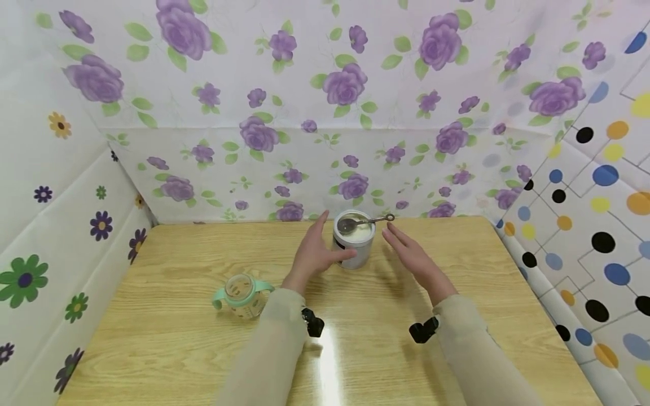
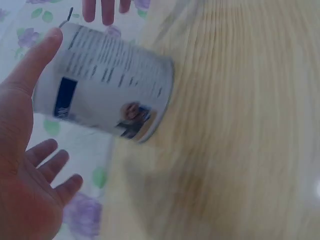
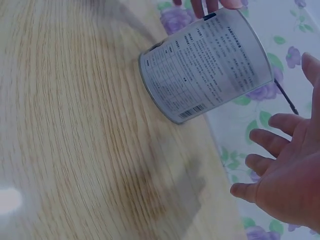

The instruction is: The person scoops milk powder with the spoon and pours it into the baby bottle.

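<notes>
Left hand [image 1: 313,255] at tin [image 1: 354,239], thumb laid on wall, fingers relaxed; right hand [image 1: 412,256] spread, clear. Tin judged rigid, smooth, slippery, open-topped with spoon [image 1: 364,222]: best gripped mid-wall, kept upright.

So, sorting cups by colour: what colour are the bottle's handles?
Mint green handles on the clear bottle, best in the head view.

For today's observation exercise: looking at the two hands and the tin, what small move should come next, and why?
Probably close the left hand around the tin to steady it. Its thumb seems to touch the wall already, while the right hand is open and apart, and a spoon lies loose across the open top.
</notes>
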Demonstrator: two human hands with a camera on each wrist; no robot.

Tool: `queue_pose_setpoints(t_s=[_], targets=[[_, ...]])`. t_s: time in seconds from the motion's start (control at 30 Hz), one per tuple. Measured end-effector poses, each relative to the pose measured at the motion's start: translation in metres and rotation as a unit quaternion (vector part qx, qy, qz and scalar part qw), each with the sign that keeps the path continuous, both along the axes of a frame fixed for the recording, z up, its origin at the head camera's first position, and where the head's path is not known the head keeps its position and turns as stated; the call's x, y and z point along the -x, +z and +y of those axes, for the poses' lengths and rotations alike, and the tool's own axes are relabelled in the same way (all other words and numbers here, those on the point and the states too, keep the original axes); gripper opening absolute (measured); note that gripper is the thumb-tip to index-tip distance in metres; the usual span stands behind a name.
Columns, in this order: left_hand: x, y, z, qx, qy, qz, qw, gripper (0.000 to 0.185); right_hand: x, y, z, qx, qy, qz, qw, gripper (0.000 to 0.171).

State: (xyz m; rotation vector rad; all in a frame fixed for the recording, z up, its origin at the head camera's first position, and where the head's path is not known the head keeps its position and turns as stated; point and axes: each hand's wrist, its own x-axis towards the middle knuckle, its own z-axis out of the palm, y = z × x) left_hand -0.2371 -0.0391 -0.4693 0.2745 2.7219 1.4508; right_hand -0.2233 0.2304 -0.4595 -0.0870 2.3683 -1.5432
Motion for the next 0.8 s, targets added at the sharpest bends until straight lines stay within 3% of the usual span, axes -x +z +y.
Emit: queue_pose_setpoints(t_s=[0.13,0.33,0.53,0.8], targets=[[0.003,-0.018,0.008,-0.071,-0.007,-0.007,0.9974,0.120,0.004,-0.004,-0.001,0.044,-0.024,-0.008,0.999,0.094],[0.003,-0.038,0.016,-0.150,0.013,-0.024,0.9883,0.118,0.007,-0.007,-0.005,0.105,-0.029,-0.008,0.994,0.090],[0.004,-0.044,0.023,-0.194,0.012,-0.019,0.9807,0.115,0.012,-0.009,-0.008,0.163,-0.030,-0.027,0.986,0.086],[0.005,-0.046,0.031,-0.197,0.032,-0.007,0.9800,0.107,0.018,-0.018,-0.011,0.234,-0.057,-0.052,0.969,0.079]])
